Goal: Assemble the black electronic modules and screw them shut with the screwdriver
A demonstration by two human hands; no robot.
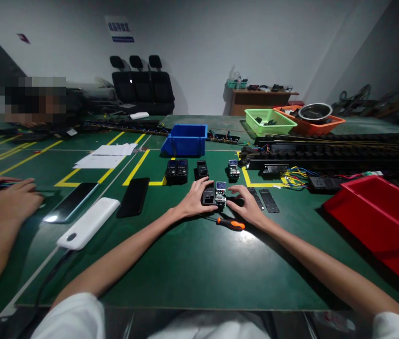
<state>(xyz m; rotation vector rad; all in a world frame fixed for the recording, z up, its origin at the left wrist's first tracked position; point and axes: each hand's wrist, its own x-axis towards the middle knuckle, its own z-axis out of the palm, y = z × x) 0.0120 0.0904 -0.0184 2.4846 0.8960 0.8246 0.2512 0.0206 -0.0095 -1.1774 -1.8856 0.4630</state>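
My left hand (196,198) curls around a small black plastic housing (208,196), its thumb below and fingers above. Right against the housing stands a circuit board with a small screen (221,194). On the board's other side is my right hand (246,205), thumb and forefinger apart, the tips at the board's edge; whether they touch it is hard to see. An orange and black screwdriver (230,223) lies just in front of both hands. Two flat black covers (269,201) rest to the right. Behind are another board with a screen (234,170) and black housed units (177,170).
A blue bin (187,140) stands behind, a red bin (379,221) at right. Phones (133,197), a white power bank (89,223) and papers (106,155) lie left. Another person's hands (16,200) work at far left. Wired black rails (301,155) and baskets (270,123) occupy the back right.
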